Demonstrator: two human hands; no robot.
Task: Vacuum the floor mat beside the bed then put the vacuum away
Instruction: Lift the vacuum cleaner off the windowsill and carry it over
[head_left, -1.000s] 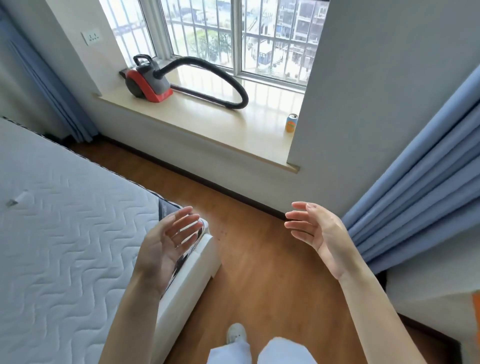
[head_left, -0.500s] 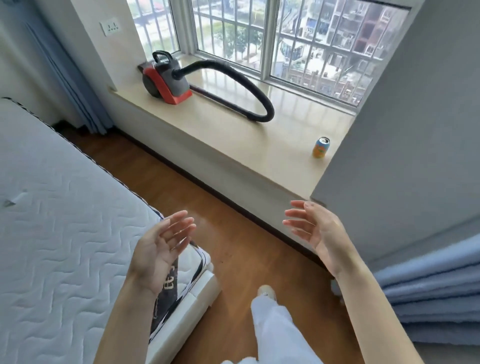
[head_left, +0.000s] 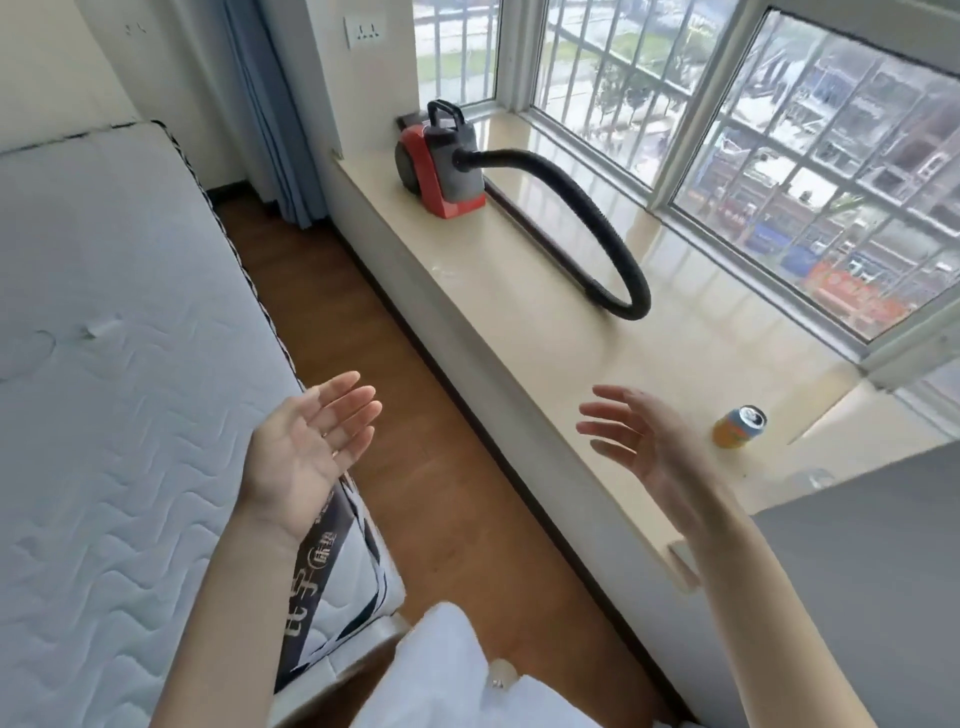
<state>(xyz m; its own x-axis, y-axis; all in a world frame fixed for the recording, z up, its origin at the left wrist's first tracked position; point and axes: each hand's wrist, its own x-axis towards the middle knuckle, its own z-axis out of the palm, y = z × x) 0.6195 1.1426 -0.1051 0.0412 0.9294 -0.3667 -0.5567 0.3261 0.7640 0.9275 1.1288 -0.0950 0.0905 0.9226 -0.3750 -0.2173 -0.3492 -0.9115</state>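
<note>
Now that the view has been swung toward the sill (head_left: 519, 332), the vacuum (head_left: 441, 156) is seen closer than a second ago. Nothing's been picked up yet: the left hand (head_left: 306, 452) and right hand (head_left: 644, 447) are held open and empty. No mat is shown.

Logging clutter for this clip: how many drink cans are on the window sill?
1. A single orange and blue drink can stands upright on the beige stone window sill, at its near right end beside the grey wall, apart from the red vacuum's black hose.

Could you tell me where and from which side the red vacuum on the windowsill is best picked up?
Probably by the black loop handle atop the vacuum, reached from above: it stands upright and clear, while the hose juts out toward the window side.
</note>
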